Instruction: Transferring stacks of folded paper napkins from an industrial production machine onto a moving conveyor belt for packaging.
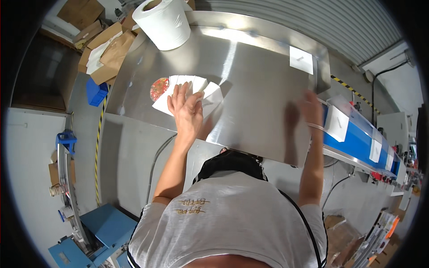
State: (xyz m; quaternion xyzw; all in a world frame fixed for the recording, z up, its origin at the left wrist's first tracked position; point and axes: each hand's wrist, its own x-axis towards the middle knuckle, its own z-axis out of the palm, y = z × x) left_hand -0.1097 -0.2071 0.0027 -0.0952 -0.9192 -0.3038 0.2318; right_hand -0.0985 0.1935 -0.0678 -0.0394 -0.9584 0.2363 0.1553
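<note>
My left hand [184, 107] rests on a fanned bunch of flat white packets [212, 96] on the metal table, fingers stretched over them and thumb to the right. Beside the bunch, on its left, lies a round red patterned disc [159, 89], partly covered by the packets. My right hand [309, 105] is over the table's right edge, close to the conveyor, smeared by motion; its fingers cannot be made out. Just right of it, a white packet [336, 123] lies on the blue conveyor belt [353, 144]. Another white packet [301, 60] sits at the table's far right corner.
A large white roll [164, 27] stands at the table's far left. The steel table [259, 102] has a raised rim at the back. Opened cardboard boxes [111, 53] and a blue bin [95, 92] are left of it. More white packets [375, 150] lie along the conveyor.
</note>
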